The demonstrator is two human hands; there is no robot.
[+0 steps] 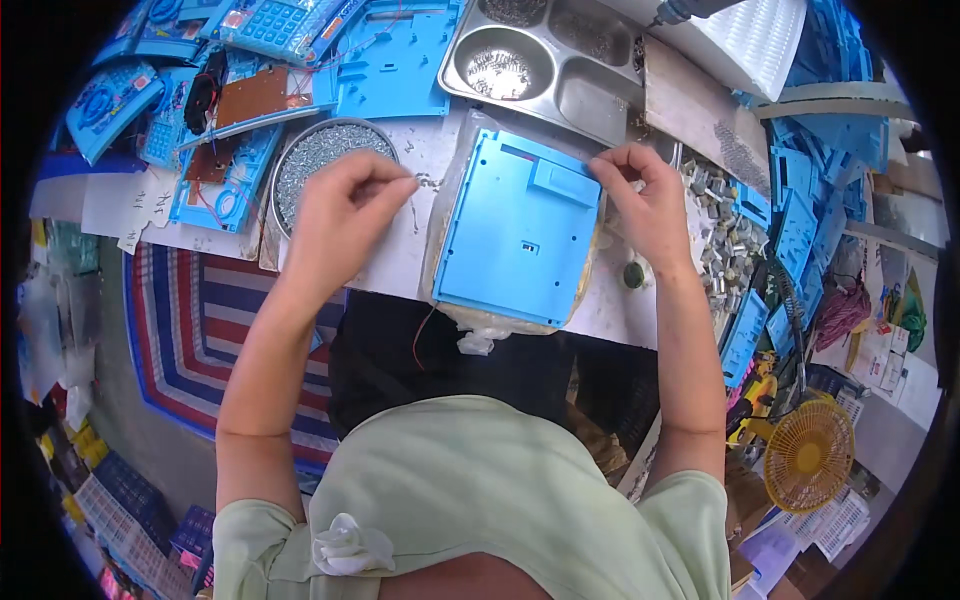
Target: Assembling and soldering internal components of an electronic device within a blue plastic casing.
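Observation:
A light-blue plastic back cover (515,230) lies flat before me on a padded, plastic-wrapped support (490,325). It has a raised rectangular part near its far edge and small screw holes around it. My left hand (345,215) hovers left of the cover, thumb and fingers pinched together; what is between them is too small to make out. Some small dark screws (428,182) lie just beyond its fingertips. My right hand (645,205) is closed in a pinch at the cover's far right corner, its fingertips hiding whatever they hold. A round metal bowl (385,140) full of small screws stands behind my left hand.
A metal compartment tray (556,75) with small parts stands at the back. Blue calculator-like units (275,30) and an open casing (395,60) pile up at back left. Metal parts (715,230) and more blue covers (795,215) lie right. A screwdriver tip (660,18) hangs above.

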